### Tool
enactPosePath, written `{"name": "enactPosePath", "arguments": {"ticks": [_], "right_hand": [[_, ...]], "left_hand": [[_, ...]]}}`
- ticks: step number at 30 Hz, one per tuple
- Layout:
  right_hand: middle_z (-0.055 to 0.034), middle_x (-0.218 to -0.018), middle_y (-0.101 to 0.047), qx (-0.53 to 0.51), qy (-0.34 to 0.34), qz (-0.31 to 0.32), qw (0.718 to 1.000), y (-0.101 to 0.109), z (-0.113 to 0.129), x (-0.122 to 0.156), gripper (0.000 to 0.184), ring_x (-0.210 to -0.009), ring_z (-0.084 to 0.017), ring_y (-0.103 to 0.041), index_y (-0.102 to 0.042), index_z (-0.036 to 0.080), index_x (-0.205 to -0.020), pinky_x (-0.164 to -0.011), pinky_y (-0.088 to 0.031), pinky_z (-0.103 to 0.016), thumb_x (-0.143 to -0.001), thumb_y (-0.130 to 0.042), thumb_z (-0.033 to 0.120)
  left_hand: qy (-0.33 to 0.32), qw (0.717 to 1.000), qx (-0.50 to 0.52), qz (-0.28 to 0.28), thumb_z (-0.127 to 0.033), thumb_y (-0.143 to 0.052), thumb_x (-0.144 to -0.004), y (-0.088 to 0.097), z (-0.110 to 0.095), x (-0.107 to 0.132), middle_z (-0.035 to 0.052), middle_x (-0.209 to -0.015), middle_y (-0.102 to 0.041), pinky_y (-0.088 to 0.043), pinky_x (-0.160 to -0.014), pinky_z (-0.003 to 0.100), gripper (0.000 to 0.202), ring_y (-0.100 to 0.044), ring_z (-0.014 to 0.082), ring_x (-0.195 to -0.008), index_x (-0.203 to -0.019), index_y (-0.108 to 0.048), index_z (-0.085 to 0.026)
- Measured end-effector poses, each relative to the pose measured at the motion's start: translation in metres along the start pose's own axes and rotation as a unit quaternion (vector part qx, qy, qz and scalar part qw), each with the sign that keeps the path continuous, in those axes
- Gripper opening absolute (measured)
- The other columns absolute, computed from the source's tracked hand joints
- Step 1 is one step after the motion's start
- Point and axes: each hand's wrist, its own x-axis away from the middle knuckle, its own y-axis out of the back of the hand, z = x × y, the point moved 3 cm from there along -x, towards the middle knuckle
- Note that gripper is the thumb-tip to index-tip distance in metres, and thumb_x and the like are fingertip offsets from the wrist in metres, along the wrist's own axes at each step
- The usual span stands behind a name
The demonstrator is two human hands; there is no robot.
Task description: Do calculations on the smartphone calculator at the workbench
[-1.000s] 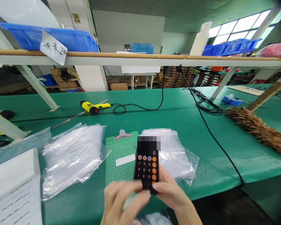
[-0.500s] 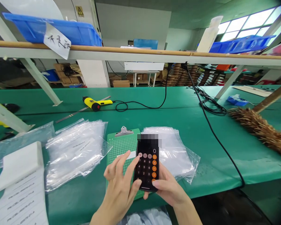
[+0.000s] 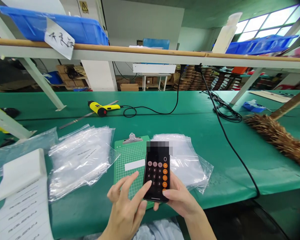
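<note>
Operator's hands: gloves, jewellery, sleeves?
The left hand and right hand are bare: no gloves, and no rings or watch showing. The left forearm and right forearm are bare too, with no sleeve in view.

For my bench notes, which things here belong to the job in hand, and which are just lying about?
In use: smartphone showing a calculator, held in the right hand; left hand reaching to its screen.
Lying about: green clipboard, clear plastic bags, yellow hot-air gun, feather duster.
</note>
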Motion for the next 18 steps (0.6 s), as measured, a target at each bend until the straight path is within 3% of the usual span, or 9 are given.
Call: {"name": "enactPosePath", "arguments": {"ticks": [5,11,18], "right_hand": [[-0.008,-0.1,-0.062,0.004,-0.004,-0.008,1.0,-0.0025,0.0005,-0.0005,0.057,-0.075,-0.019,-0.066,-0.045,0.019,-0.12,-0.057,-0.056,-0.029,-0.07,-0.071,0.022],[-0.0039,-0.088,-0.063,0.053,-0.003,-0.079,0.995,-0.0033,0.0004,-0.003,0.037,-0.069,-0.017,-0.064,-0.049,0.02,-0.111,-0.048,-0.054,-0.024,-0.079,-0.066,0.028],[-0.0041,-0.09,-0.063,0.035,0.001,-0.07,0.997,-0.0027,0.0016,-0.0022,0.039,-0.069,-0.017,-0.064,-0.048,0.02,-0.112,-0.048,-0.054,-0.024,-0.078,-0.067,0.027]], "left_hand": [[0.003,1.0,0.016,-0.014,-0.023,-0.034,-0.093,-0.0023,-0.0045,0.0033,0.0111,-0.129,-0.041,-0.027,-0.085,0.042,0.035,-0.04,0.0289,-0.108,-0.12,-0.056,-0.027],[-0.013,0.997,0.073,-0.017,-0.027,-0.028,-0.096,-0.0005,-0.0068,0.0068,0.0096,-0.128,-0.041,-0.026,-0.087,0.042,0.036,-0.039,0.0272,-0.108,-0.112,-0.06,-0.027],[-0.007,0.998,0.064,-0.015,-0.026,-0.029,-0.096,-0.0018,-0.0046,0.0088,0.0087,-0.128,-0.041,-0.028,-0.088,0.042,0.037,-0.04,0.0273,-0.109,-0.114,-0.061,-0.031]]}}
